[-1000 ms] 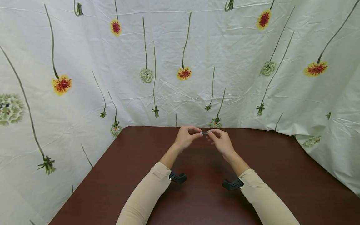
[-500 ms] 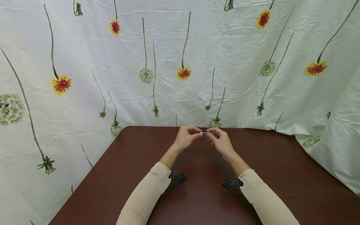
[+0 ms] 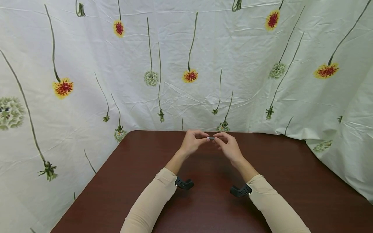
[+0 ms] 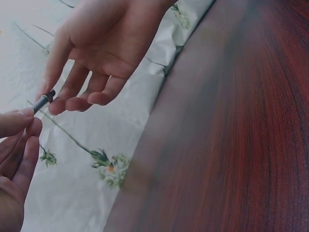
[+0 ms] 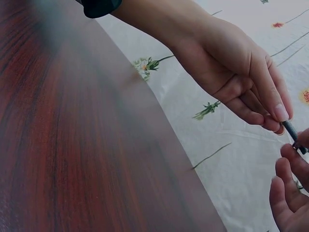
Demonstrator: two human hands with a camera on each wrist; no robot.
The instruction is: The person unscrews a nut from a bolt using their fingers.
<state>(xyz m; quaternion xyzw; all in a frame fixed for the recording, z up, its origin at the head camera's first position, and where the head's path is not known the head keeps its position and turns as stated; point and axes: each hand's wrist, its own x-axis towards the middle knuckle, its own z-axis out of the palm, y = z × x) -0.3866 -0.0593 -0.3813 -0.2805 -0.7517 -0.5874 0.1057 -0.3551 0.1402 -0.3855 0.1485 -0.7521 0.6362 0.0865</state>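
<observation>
In the head view my two hands meet over the far part of the table, with a small grey bolt (image 3: 211, 138) level between their fingertips. My left hand (image 3: 191, 142) pinches one end of it between thumb and fingers. At the other end, the thumb and fingertips of my right hand (image 3: 229, 147) hold the bolt. Threads show along the bolt's shank (image 5: 289, 129) in the right wrist view. A wider, dark part (image 4: 49, 95) sits at the right hand's end in the left wrist view, partly covered by the fingers.
A dark reddish-brown wooden table (image 3: 209, 207) lies below the hands. Behind it and at both sides hangs a white cloth (image 3: 175, 97) printed with flowers. Dark bands (image 3: 184, 183) are worn at the cuffs of the beige sleeves (image 3: 148, 204).
The right fingertips have shifted slightly left along the bolt, and the right index finger has changed its position a little. The left hand has stayed in place.
</observation>
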